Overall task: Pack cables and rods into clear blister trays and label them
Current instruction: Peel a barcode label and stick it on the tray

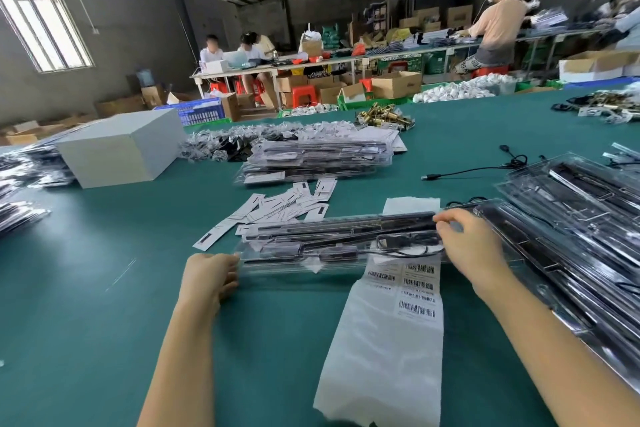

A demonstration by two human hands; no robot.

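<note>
Blister tray (311, 250), loaded with rod (346, 224) and cable (408, 243), lies on the green surface (86, 288) over the label sheet (384, 340): your left hand (211, 279) grips its left end, your right hand (467, 243) pinches the right; likely light, thin, springy and slick, so hold the stiffer end rims.

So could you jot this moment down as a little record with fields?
place: green table
tray: clear blister tray with black rod and cable inside
left hand: holds tray's left end
right hand: pinches tray's right end
labels: barcode sheet partly under the tray
behind: stack of packed trays, white box
</note>
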